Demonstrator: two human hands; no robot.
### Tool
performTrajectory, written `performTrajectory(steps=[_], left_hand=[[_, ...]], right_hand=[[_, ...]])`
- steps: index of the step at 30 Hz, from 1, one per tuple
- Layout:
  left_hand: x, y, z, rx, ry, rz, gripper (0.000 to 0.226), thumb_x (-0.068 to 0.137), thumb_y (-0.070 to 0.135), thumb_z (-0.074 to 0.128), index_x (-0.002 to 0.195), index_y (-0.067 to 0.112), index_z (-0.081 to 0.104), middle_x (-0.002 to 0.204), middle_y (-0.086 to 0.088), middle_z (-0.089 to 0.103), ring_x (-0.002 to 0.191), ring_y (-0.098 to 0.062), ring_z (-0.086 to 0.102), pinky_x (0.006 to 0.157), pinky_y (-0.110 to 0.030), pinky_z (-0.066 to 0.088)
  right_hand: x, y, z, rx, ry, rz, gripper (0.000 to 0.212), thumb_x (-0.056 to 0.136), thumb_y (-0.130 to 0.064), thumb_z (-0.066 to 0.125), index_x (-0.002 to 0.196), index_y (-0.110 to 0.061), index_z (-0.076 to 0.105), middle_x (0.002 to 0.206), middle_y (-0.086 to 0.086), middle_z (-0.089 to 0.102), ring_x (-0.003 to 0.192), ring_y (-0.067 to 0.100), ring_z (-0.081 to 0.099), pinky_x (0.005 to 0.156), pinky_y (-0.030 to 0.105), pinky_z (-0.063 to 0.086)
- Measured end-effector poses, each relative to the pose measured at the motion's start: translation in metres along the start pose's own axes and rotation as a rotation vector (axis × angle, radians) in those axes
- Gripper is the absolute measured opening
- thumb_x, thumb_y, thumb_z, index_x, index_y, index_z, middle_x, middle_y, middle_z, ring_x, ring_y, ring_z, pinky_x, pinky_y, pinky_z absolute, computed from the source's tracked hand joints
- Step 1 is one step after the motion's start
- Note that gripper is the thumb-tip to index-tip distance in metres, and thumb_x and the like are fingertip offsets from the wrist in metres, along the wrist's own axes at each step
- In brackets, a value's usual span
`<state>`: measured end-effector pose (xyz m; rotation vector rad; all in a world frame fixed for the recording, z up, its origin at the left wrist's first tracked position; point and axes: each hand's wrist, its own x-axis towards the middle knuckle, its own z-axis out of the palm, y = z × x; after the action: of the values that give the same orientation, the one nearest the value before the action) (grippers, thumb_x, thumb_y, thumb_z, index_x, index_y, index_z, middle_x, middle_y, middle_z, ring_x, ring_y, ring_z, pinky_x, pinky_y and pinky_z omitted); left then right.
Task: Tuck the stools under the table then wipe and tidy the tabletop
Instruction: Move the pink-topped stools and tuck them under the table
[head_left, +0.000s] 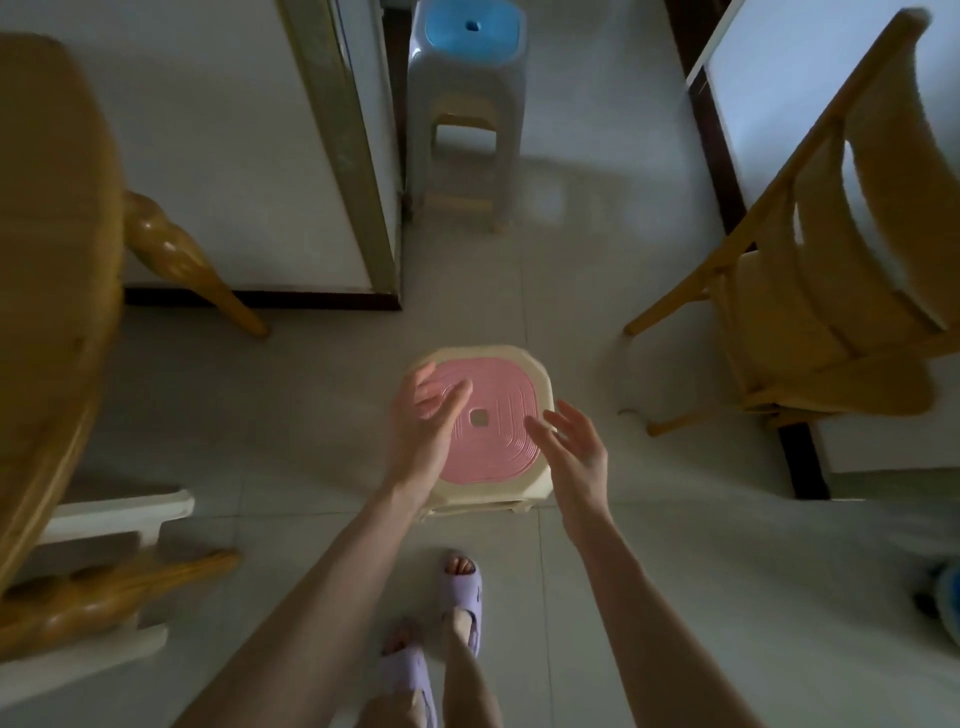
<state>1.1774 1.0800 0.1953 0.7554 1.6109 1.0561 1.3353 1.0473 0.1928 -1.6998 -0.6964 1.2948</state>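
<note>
A cream plastic stool with a pink seat (506, 415) stands on the tiled floor right below me. My left hand (428, 418) hovers over the seat's left side, fingers spread, holding nothing. At the stool's right edge my right hand (574, 449) is open too, palm turned inward. Farther off, by a door frame, stands a grey stool with a blue seat (470, 31). The wooden table (47, 218) fills the left edge, with a turned leg (176, 254) showing. A white stool (119, 512) sits partly under the table.
A wooden chair (821, 291) stands at the right, its legs close to the pink stool. White walls with dark skirting flank a doorway ahead. My feet in lilac slippers (460, 587) are just behind the stool. A blue object (948, 597) lies at the far right edge.
</note>
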Motion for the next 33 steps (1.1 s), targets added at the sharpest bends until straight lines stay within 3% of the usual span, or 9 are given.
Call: performTrajectory(steps=[3,8,13,17,19,23,26,30,33], left_hand=[[0.02,-0.023,0.008,0.002,0.04,-0.034,0.058,0.065,0.052,0.07,0.115,0.03,0.053,0.115,-0.005,0.062,0.096,-0.005,0.061,0.062,-0.004,0.043],[0.055,-0.067,0.017,0.022,0.078,-0.081,0.063,0.064,0.056,0.068,0.118,0.03,0.052,0.123,-0.002,0.057,0.109,-0.012,0.057,0.083,-0.022,0.044],[0.091,-0.119,0.022,0.129,0.129,-0.104,0.077,0.075,0.053,0.069,0.137,0.017,0.04,0.14,-0.002,0.043,0.123,-0.012,0.044,0.095,-0.024,0.033],[0.111,-0.167,0.02,0.208,0.167,-0.161,0.091,0.074,0.051,0.071,0.145,0.012,0.028,0.147,-0.007,0.032,0.134,-0.019,0.033,0.109,-0.03,0.028],[0.12,-0.19,0.019,0.249,0.175,-0.195,0.097,0.072,0.054,0.072,0.145,0.009,0.027,0.147,-0.011,0.032,0.135,-0.025,0.034,0.112,-0.041,0.029],[0.132,-0.223,0.015,0.352,0.191,-0.262,0.098,0.076,0.058,0.067,0.146,0.005,0.023,0.149,-0.014,0.031,0.136,-0.03,0.031,0.111,-0.043,0.028],[0.137,-0.242,0.009,0.384,0.188,-0.219,0.082,0.077,0.055,0.066,0.136,0.006,0.039,0.131,-0.015,0.05,0.119,-0.031,0.049,0.099,-0.045,0.041],[0.139,-0.247,0.005,0.36,0.209,-0.196,0.072,0.073,0.058,0.068,0.127,0.015,0.048,0.116,-0.005,0.061,0.105,-0.026,0.058,0.092,-0.045,0.046],[0.138,-0.244,0.001,0.33,0.213,-0.178,0.061,0.075,0.053,0.071,0.121,0.016,0.053,0.109,-0.002,0.064,0.1,-0.024,0.06,0.088,-0.044,0.049]], right_hand=[[0.028,0.016,-0.003,-0.059,-0.021,0.043,0.055,0.077,-0.026,0.078,0.126,-0.02,0.056,0.119,0.0,0.063,0.115,0.018,0.058,0.095,0.03,0.045],[0.074,0.055,-0.001,-0.08,-0.084,0.12,0.071,0.075,-0.03,0.077,0.138,-0.022,0.047,0.136,0.001,0.055,0.123,0.015,0.052,0.094,0.027,0.038],[0.115,0.1,0.005,-0.148,-0.096,0.133,0.09,0.069,-0.036,0.08,0.147,-0.027,0.034,0.15,-0.004,0.039,0.135,0.011,0.037,0.106,0.028,0.031],[0.14,0.136,0.0,-0.272,-0.061,0.155,0.114,0.056,-0.051,0.079,0.151,-0.032,0.018,0.155,0.0,0.031,0.141,0.021,0.031,0.115,0.049,0.027],[0.153,0.155,-0.004,-0.326,-0.044,0.168,0.114,0.061,-0.046,0.081,0.152,-0.032,0.014,0.155,0.001,0.028,0.141,0.023,0.029,0.114,0.049,0.026],[0.17,0.188,-0.012,-0.352,-0.013,0.21,0.1,0.072,-0.029,0.082,0.15,-0.036,0.019,0.143,0.003,0.046,0.127,0.028,0.047,0.105,0.049,0.041],[0.173,0.209,-0.015,-0.361,0.016,0.199,0.097,0.073,-0.025,0.081,0.149,-0.037,0.023,0.133,0.001,0.053,0.117,0.028,0.053,0.098,0.049,0.046],[0.172,0.218,-0.016,-0.287,0.075,0.185,0.082,0.068,-0.026,0.084,0.136,-0.042,0.041,0.112,-0.007,0.061,0.097,0.017,0.06,0.079,0.034,0.051],[0.172,0.215,-0.012,-0.233,0.074,0.2,0.082,0.066,-0.024,0.085,0.134,-0.043,0.044,0.103,-0.014,0.062,0.089,0.005,0.06,0.07,0.026,0.05]])
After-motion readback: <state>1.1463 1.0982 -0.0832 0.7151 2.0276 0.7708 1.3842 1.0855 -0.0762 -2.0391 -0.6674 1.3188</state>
